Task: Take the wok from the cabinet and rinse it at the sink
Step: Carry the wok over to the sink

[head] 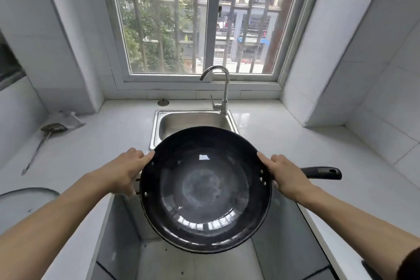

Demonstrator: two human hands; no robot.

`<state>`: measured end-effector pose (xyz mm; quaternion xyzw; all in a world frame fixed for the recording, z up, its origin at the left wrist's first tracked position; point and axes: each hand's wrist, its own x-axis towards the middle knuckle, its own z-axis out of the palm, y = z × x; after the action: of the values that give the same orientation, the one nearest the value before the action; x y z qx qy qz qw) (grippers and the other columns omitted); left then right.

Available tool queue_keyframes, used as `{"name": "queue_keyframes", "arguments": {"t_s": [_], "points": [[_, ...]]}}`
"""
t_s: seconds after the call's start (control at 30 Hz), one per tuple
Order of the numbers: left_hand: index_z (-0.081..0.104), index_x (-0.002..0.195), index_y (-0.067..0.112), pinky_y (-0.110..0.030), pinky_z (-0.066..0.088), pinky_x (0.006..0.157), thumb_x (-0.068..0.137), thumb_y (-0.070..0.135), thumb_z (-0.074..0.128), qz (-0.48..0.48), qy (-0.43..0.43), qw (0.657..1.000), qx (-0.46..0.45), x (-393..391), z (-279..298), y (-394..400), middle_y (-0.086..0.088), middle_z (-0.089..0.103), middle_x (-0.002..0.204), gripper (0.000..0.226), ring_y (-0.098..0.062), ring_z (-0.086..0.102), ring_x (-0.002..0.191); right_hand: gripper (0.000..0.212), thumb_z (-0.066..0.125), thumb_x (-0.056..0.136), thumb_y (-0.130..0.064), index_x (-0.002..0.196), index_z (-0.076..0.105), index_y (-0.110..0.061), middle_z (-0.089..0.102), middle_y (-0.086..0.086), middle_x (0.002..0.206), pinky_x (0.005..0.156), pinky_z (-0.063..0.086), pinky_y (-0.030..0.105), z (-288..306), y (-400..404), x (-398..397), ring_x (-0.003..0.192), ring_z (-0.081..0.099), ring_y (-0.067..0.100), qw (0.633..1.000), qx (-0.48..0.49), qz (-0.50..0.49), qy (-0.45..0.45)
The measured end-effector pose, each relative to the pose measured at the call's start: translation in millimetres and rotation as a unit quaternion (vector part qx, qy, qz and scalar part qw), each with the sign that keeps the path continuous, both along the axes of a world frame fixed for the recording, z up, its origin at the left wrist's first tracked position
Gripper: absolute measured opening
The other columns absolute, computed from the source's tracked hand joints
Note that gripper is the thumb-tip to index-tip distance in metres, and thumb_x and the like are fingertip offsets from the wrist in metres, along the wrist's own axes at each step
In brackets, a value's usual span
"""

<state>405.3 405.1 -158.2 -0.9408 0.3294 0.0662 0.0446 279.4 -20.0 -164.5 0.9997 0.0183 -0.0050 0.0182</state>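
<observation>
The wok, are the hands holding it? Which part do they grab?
Yes. The left hand and right hand grip opposite sides of the wok rim, not the long handle.

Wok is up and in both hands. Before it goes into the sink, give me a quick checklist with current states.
1. Left hand holds the wok at its left rim: ok.
2. Right hand holds the right rim beside the long handle: ok.
3. Wok held roughly level, no contents seen: ok.
4. Sink basin, visible part bare; front part hidden by the wok: cannot tell.
5. Faucet spout over the basin, no water seen running: not ok for rinsing yet.
6. Spatula on the left counter, away from the path: ok.
</observation>
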Motion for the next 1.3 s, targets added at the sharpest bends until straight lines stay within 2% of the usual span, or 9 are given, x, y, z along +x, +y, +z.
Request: {"name": "queue_keyframes", "arguments": {"t_s": [0.17,0.37,0.47,0.6,0.73,0.87,1.1,1.2,1.3], "points": [[0.003,0.15,0.025,-0.027,0.042,0.094,0.059,0.043,0.078,0.027,0.006,1.0,0.0,43.1,-4.9,-2.5,0.009,0.039,0.112,0.119,-0.013,0.03,0.105,0.092,0.05,0.078,0.006,0.154,0.01,-0.028,0.038,-0.001,0.094,0.075,0.046,0.034,-9.0,-8.3,61.3,0.088,0.038,0.018,1.0,0.013,0.011,0.002],[0.0,0.152,0.023,-0.026,0.039,0.097,0.061,0.052,0.078,0.052,0.008,0.998,0.031,102.4,-4.3,-27.6,0.008,0.04,0.117,0.124,-0.013,0.03,0.107,0.091,0.046,0.076,0.009,0.153,0.014,-0.027,0.041,-0.001,0.095,0.068,0.036,0.028,-24.7,-34.3,145.9,0.086,0.035,0.017,0.998,0.042,0.034,-0.012],[-0.003,0.153,0.021,-0.024,0.039,0.095,0.059,0.041,0.081,0.069,0.011,0.997,0.044,135.4,-1.3,-45.2,0.008,0.039,0.117,0.127,-0.013,0.029,0.107,0.088,0.048,0.079,0.009,0.153,0.016,-0.026,0.037,-0.002,0.095,0.069,0.032,0.028,-33.2,-49.7,187.4,0.086,0.032,0.016,0.998,0.054,0.038,-0.014],[-0.003,0.153,0.021,-0.023,0.036,0.096,0.06,0.038,0.081,0.085,0.017,0.995,0.048,170.5,-0.4,-60.1,0.007,0.038,0.123,0.127,-0.013,0.029,0.111,0.086,0.049,0.08,0.009,0.153,0.018,-0.025,0.048,0.003,0.099,0.068,0.037,0.03,-40.4,-65.4,232.9,0.087,0.038,0.019,0.996,0.065,0.054,-0.018],[-0.005,0.154,0.021,-0.02,0.034,0.095,0.06,0.04,0.078,0.087,0.025,0.995,0.042,201.2,-6.9,-64.9,0.007,0.038,0.124,0.126,-0.013,0.028,0.11,0.086,0.048,0.079,0.01,0.152,0.021,-0.025,0.05,0.004,0.098,0.069,0.044,0.034,-46.2,-74.9,267.1,0.092,0.046,0.023,0.995,0.073,0.063,-0.007],[-0.005,0.153,0.021,-0.021,0.034,0.097,0.059,0.042,0.076,0.083,0.034,0.995,0.037,235.3,-17.3,-62.8,0.008,0.038,0.124,0.126,-0.013,0.028,0.108,0.091,0.05,0.073,0.012,0.152,0.022,-0.025,0.049,0.002,0.095,0.072,0.049,0.037,-52.6,-76.5,297.2,0.09,0.046,0.023,0.996,0.067,0.059,0.006],[-0.002,0.151,0.024,-0.024,0.039,0.097,0.056,0.04,0.078,0.069,0.049,0.996,0.025,302.4,-36.7,-48.8,0.009,0.039,0.122,0.125,-0.013,0.03,0.109,0.094,0.047,0.067,0.016,0.151,0.029,-0.022,0.049,0.003,0.092,0.064,0.045,0.035,-63.0,-61.2,348.7,0.085,0.048,0.024,0.998,0.04,0.04,0.005],[-0.004,0.152,0.022,-0.024,0.038,0.098,0.059,0.041,0.078,0.058,0.046,0.997,0.016,333.0,-44.4,-40.8,0.008,0.039,0.124,0.126,-0.013,0.03,0.111,0.095,0.054,0.062,0.016,0.148,0.037,-0.019,0.05,0.001,0.087,0.056,0.041,0.031,-69.1,-51.0,368.9,0.078,0.049,0.023,0.999,0.02,0.035,-0.01],[-0.007,0.153,0.02,-0.022,0.036,0.098,0.062,0.041,0.077,0.044,0.035,0.998,0.024,358.0,-50.4,-34.5,0.005,0.039,0.128,0.126,-0.015,0.031,0.115,0.098,0.067,0.046,0.015,0.139,0.049,-0.013,0.05,-0.002,0.077,0.049,0.031,0.023,-73.3,-41.0,382.8,0.066,0.05,0.018,0.999,-0.001,0.033,-0.023]]}}
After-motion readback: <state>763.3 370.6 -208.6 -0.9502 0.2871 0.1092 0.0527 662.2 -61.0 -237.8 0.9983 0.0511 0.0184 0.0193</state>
